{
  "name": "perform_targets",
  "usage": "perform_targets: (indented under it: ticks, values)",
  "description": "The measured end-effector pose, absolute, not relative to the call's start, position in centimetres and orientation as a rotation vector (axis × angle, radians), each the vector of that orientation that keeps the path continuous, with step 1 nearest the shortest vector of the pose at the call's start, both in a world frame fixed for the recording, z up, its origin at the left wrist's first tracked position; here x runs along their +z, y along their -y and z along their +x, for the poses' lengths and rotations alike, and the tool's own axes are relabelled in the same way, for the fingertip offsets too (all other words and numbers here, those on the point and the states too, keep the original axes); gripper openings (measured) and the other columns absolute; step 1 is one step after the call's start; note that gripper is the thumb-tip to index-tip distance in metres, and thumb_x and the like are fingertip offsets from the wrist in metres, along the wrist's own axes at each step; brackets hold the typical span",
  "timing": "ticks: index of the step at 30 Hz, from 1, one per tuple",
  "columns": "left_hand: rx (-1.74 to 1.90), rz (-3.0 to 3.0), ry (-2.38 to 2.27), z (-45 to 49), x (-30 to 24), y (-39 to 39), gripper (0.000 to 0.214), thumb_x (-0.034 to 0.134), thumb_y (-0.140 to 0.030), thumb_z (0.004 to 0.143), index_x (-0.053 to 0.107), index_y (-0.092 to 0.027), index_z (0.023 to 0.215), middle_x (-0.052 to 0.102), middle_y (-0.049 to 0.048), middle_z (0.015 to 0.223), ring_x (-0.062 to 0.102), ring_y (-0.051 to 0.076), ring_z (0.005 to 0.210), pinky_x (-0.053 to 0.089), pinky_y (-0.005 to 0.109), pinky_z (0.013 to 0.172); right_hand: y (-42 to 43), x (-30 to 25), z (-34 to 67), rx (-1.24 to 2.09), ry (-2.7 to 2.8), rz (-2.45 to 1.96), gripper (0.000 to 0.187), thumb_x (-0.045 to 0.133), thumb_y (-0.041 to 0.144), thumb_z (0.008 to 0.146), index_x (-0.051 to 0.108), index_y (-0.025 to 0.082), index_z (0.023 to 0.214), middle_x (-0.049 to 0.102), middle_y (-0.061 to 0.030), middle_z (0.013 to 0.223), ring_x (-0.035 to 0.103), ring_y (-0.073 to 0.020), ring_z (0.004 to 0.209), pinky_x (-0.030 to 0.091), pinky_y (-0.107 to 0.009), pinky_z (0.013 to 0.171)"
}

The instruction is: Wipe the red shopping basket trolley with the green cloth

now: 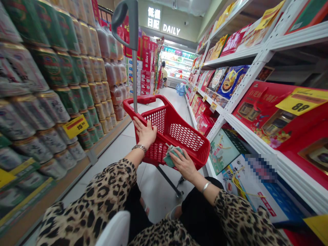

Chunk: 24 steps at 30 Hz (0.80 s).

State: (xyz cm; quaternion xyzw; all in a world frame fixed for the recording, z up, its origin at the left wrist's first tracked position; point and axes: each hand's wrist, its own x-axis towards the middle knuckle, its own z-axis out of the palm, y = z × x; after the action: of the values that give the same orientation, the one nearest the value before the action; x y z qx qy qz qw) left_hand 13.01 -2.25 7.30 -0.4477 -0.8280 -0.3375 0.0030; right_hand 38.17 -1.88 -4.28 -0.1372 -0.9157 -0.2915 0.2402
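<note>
A red plastic shopping basket cart (184,136) with perforated sides stands in front of me. Its grey pull handle (134,78) rises on a metal pole at the left. My left hand (147,132) rests on the near left rim of the basket, fingers spread. My right hand (183,164) presses a folded green and white cloth (172,156) against the near side of the basket, with the fingers laid over it. Below the basket, a dark leg with a small wheel (179,194) reaches the floor.
Stacked drink cans (46,89) line the left side, with a yellow price tag (76,126). White shelves (256,61) holding boxed goods run along the right. Pale floor tiles (169,97) lead to a lit refrigerated display (176,63); blue water jugs (181,89) stand farther along.
</note>
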Motion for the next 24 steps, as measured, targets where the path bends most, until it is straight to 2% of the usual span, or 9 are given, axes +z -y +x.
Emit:
perform_targets:
  ticks: [4,9,18,21,24]
  values:
    - [-1.053,-1.404,2.584,13.0,7.3,2.3,0.048,0.047,-0.033,0.099,0.059,-0.016,0.142,0.000,0.0223,0.176,0.009,0.044,0.163,0.032,0.062,0.124,1.0,-4.4,35.2,-0.731,2.561,-0.319,0.038,0.051,0.012,0.103,0.070,0.015,0.136,0.066,-0.0098,0.148,0.053,-0.0255,0.145,0.038,-0.048,0.129]
    - [-1.013,-1.384,2.578,12.9,7.0,2.2,0.048,0.048,-0.036,0.099,0.060,-0.017,0.141,-0.001,0.0201,0.177,0.008,0.044,0.163,0.027,0.065,0.126,0.2,-3.7,31.3,-0.679,2.599,-0.318,0.037,0.055,0.011,0.101,0.072,0.015,0.133,0.066,-0.0102,0.148,0.053,-0.0282,0.146,0.042,-0.051,0.127]
    - [-0.989,-1.370,2.584,12.5,6.5,2.3,0.048,0.048,-0.040,0.100,0.061,-0.019,0.142,0.004,0.0215,0.176,0.006,0.046,0.162,0.019,0.069,0.126,0.5,-4.6,30.9,-0.673,2.566,-0.324,0.037,0.051,0.012,0.103,0.072,0.016,0.133,0.066,-0.0096,0.147,0.053,-0.0269,0.146,0.025,-0.056,0.134]
    - [-0.998,-1.368,2.581,12.4,6.6,2.4,0.048,0.047,-0.039,0.100,0.061,-0.020,0.142,0.002,0.0210,0.177,0.006,0.046,0.163,0.021,0.068,0.126,1.0,-5.6,33.0,-0.740,2.535,-0.335,0.036,0.051,0.015,0.105,0.072,0.018,0.134,0.068,-0.0086,0.146,0.055,-0.0246,0.144,0.018,-0.054,0.136]
    - [-1.006,-1.364,2.580,12.4,6.6,2.5,0.048,0.047,-0.038,0.100,0.061,-0.019,0.141,0.000,0.0200,0.177,0.006,0.045,0.163,0.023,0.068,0.125,1.6,-6.2,35.5,-0.754,2.532,-0.342,0.036,0.051,0.014,0.104,0.072,0.018,0.133,0.069,-0.0084,0.144,0.055,-0.0227,0.144,0.017,-0.052,0.136]
